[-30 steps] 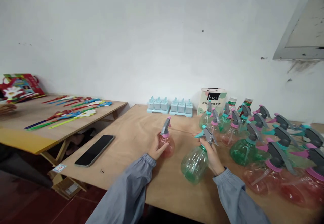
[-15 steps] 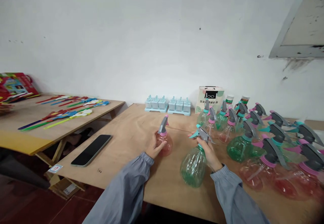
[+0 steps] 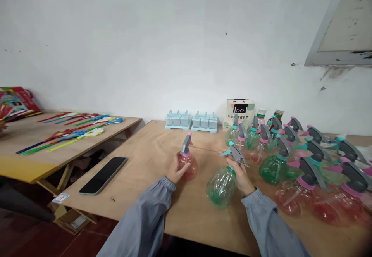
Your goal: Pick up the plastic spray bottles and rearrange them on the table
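My left hand [image 3: 178,169] is wrapped round the left side of a pink spray bottle [image 3: 191,167] with a grey and pink head, upright on the wooden table [image 3: 139,179]. Fingers of my right hand [image 3: 240,175] close round the neck of a clear green spray bottle [image 3: 221,189], just under its grey and turquoise head. That bottle leans a little to the right, its base low over or on the table; contact cannot be made out. Several more pink and green spray bottles, among them a green one [image 3: 273,168], stand close together to the right.
A black phone [image 3: 103,175] lies at the table's left. Two light blue popsicle mould sets [image 3: 205,122] and a paper bag [image 3: 238,113] stand near the wall. Colourful flat sticks [image 3: 75,135] and a red bag [image 3: 19,102] lie on the left table [image 3: 65,148].
The green bottle in my right hand has tilted further, its base shifting up and left. My left hand keeps its hold on the pink bottle. The view has shifted slightly.
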Demonstrator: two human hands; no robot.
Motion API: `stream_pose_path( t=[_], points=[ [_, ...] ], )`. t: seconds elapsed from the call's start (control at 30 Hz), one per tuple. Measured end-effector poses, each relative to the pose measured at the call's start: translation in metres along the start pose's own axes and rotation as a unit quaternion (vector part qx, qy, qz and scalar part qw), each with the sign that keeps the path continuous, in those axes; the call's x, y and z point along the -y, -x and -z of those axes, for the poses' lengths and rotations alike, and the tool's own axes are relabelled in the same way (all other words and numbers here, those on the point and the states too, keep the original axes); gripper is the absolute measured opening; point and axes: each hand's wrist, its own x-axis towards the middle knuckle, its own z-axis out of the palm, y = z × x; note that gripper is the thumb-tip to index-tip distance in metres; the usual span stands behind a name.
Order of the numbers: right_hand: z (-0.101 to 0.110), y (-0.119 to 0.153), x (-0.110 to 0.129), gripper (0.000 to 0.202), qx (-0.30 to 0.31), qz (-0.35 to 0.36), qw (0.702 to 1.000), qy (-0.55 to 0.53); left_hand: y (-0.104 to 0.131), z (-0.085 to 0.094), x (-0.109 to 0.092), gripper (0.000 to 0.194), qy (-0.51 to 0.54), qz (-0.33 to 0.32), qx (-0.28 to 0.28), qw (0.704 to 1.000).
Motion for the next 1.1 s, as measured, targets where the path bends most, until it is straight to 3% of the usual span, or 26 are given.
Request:
stream_pose_path(
  t=[0.1,0.3,0.5,0.57,0.63,0.73,1.0,1.1],
  points=[
    [0.0,0.0,0.0,0.026,0.007,0.002,1.0,0.003,0.0,0.0,0.001,0.062,0.006,0.002,-0.004,1.0],
    [0.003,0.0,0.006,0.028,-0.047,0.069,0.995,0.053,0.001,0.0,0.006,0.06,0.025,0.001,-0.014,1.0],
    [0.04,-0.005,0.019,0.03,0.028,0.102,0.975,0.198,0.001,-0.002,0.01,0.062,0.061,0.014,-0.017,0.998],
    [0.057,-0.007,0.02,0.031,-0.001,0.081,0.968,0.238,0.001,-0.003,0.012,0.062,0.073,0.016,-0.016,0.997],
    [0.069,-0.009,0.02,0.032,-0.072,0.076,0.965,0.239,0.001,-0.003,0.013,0.06,0.075,0.022,-0.013,0.997],
    [0.076,-0.013,0.017,0.035,-0.149,0.092,0.963,0.207,0.001,-0.002,0.014,0.061,0.072,0.03,-0.01,0.997],
    [0.069,-0.016,0.006,0.04,-0.158,0.051,0.965,0.203,-0.01,0.006,0.004,0.091,0.079,0.007,-0.04,0.996],
    [0.071,-0.017,0.001,0.046,-0.164,0.055,0.962,0.211,-0.023,0.012,-0.016,0.088,0.075,-0.024,0.011,0.997]
  ],
)
